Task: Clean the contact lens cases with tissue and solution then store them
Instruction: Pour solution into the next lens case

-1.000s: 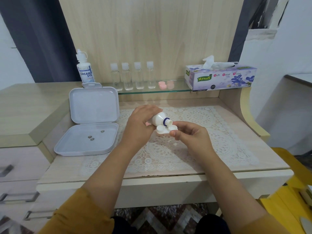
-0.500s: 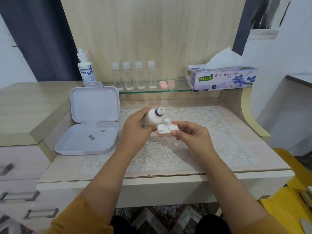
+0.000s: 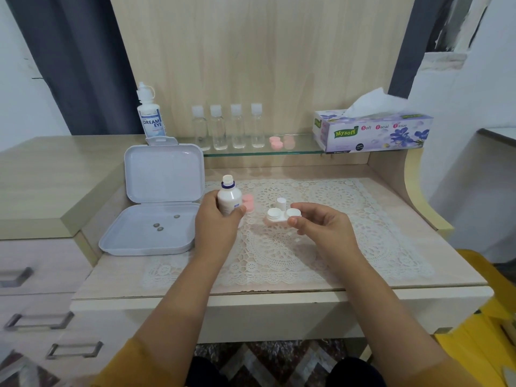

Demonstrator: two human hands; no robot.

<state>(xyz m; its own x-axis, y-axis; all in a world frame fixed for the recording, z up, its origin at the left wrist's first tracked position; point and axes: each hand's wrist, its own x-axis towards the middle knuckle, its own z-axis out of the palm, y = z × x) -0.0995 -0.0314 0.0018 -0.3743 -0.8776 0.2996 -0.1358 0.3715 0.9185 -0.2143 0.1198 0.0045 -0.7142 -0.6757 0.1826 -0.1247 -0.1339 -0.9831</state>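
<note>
My left hand (image 3: 216, 222) grips a small white solution bottle (image 3: 229, 197) upright, its cap off and a blue ring at its neck. My right hand (image 3: 321, 226) pinches a white contact lens case (image 3: 282, 216) by its right end, just above the lace mat. The bottle's white cap (image 3: 281, 203) stands on the mat behind the case. A pink lens case (image 3: 248, 203) lies right of the bottle, partly hidden by my left fingers. Another pink case (image 3: 282, 142) sits on the glass shelf. A tissue box (image 3: 374, 132) stands at the shelf's right end.
An open white storage box (image 3: 150, 219) with three small round things in it lies left of the mat. A larger solution bottle (image 3: 150, 113) and several clear travel bottles (image 3: 227, 127) stand along the glass shelf (image 3: 301, 152). Drawers are at the lower left.
My left hand has tipped the solution bottle from pouring over the white case back to upright and drawn it left. The right hand still holds the case.
</note>
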